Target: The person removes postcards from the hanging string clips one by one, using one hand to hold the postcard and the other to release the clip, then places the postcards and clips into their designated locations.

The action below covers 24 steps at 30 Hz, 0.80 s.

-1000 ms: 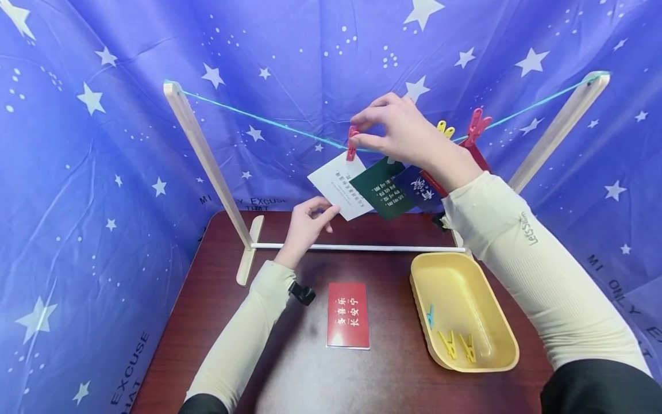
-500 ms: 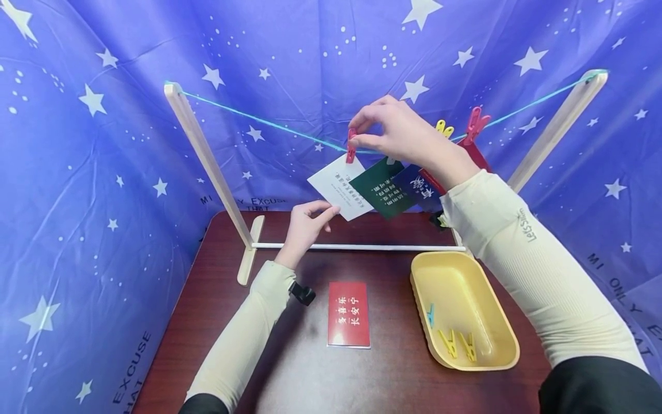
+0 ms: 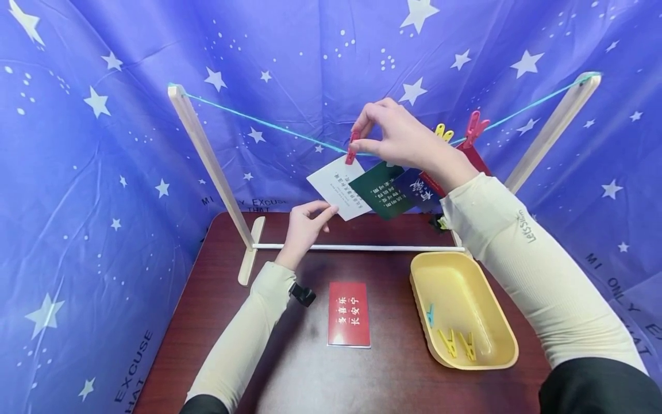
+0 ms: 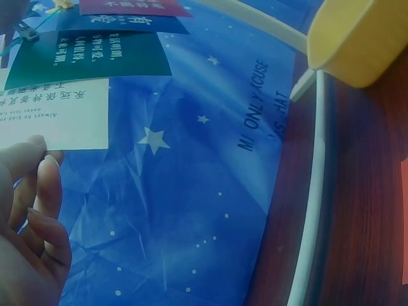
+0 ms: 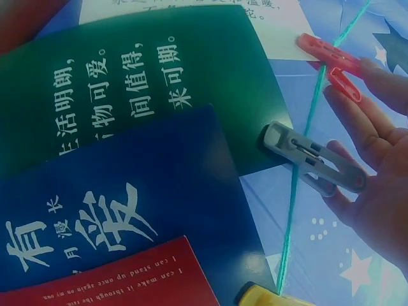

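A white printed card (image 3: 331, 185) hangs tilted at the teal string (image 3: 274, 127). My left hand (image 3: 304, 229) pinches its lower edge between thumb and fingers, as the left wrist view also shows. At the card's top corner, my right hand (image 3: 400, 132) pinches a red clothespin (image 5: 335, 54) that straddles the string. Beside the white card a green card (image 5: 146, 76) hangs from a grey clothespin (image 5: 306, 153), close to the right hand's fingers. A blue card (image 5: 159, 185) overlaps the green one, and a red card (image 5: 140, 280) overlaps the blue.
Wooden posts (image 3: 207, 161) hold the string, joined low by a white rod (image 3: 362, 248). A yellow bin (image 3: 496, 310) at right holds a blue clothespin (image 3: 430, 315) and yellow clothespins (image 3: 447, 343). A red card stack (image 3: 349, 314) lies on the brown table (image 3: 289, 368).
Both hands keep their grips on the white card and the red clothespin. The clothespin tilts slightly more and sits a touch lower; otherwise the view has only shifted slightly.
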Each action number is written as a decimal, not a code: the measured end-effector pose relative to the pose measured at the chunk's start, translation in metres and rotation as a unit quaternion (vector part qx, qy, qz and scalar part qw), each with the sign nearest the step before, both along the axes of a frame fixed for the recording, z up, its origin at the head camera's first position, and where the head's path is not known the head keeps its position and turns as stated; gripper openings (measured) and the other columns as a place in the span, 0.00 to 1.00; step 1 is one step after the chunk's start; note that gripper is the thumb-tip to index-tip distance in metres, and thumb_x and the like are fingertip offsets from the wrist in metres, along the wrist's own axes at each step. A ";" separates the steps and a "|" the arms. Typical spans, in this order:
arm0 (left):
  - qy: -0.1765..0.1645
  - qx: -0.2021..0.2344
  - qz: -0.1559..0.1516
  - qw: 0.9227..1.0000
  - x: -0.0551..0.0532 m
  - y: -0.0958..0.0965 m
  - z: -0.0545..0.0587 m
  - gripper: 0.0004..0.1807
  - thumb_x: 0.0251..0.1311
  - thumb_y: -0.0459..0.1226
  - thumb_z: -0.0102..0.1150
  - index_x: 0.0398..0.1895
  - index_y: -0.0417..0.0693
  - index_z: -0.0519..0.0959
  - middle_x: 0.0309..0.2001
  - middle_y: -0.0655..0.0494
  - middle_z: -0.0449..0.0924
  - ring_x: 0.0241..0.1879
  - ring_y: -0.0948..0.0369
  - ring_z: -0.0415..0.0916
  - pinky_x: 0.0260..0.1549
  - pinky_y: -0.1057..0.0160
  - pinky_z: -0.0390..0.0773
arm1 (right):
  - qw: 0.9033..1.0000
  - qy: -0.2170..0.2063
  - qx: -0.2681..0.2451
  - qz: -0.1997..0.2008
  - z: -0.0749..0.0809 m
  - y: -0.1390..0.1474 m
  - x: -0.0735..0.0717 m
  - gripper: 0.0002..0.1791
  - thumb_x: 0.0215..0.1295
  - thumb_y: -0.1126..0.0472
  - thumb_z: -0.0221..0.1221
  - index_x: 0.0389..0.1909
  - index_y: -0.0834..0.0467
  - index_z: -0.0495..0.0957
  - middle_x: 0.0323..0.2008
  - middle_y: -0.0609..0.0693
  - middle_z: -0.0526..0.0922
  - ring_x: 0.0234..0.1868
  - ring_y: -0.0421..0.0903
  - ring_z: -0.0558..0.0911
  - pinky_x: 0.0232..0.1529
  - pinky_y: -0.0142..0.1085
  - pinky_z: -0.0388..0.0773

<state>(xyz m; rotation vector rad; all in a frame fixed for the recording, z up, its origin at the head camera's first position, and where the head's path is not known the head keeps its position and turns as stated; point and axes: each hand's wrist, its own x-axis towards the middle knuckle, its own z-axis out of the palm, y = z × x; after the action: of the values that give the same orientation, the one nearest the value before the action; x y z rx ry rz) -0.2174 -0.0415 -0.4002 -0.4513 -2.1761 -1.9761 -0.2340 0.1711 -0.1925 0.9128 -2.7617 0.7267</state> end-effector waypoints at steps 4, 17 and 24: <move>0.004 0.001 -0.002 1.000 0.000 0.000 -0.001 0.08 0.66 0.35 0.70 0.40 0.36 0.89 0.36 0.39 0.86 0.18 0.57 0.76 0.27 0.67 0.77 | 0.999 0.029 -0.017 0.020 -0.005 0.001 0.000 0.09 0.71 0.61 0.65 0.43 0.62 0.79 0.44 0.57 0.86 0.64 0.56 0.69 0.65 0.55 0.64; 0.012 -0.005 0.006 1.000 0.004 -0.002 0.000 0.09 0.66 0.36 0.70 0.40 0.37 0.89 0.36 0.45 0.88 0.17 0.61 0.77 0.26 0.69 0.76 | 0.993 0.082 -0.078 0.018 -0.017 0.001 0.001 0.06 0.67 0.65 0.69 0.35 0.63 0.81 0.50 0.61 0.81 0.59 0.57 0.71 0.61 0.52 0.63; 0.011 -0.004 0.006 1.000 0.004 -0.002 0.001 0.09 0.65 0.36 0.71 0.40 0.37 0.89 0.36 0.47 0.88 0.16 0.62 0.76 0.26 0.68 0.77 | 0.989 0.125 -0.083 0.011 -0.019 0.002 0.003 0.07 0.65 0.65 0.70 0.31 0.63 0.82 0.49 0.62 0.80 0.57 0.58 0.71 0.63 0.52 0.57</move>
<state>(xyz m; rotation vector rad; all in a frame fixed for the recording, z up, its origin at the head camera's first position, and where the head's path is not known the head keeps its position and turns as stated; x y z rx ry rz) -0.2131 -0.0438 -0.3992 -0.4587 -2.1683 -1.9489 -0.2307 0.1728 -0.2119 0.9298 -2.4389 0.7744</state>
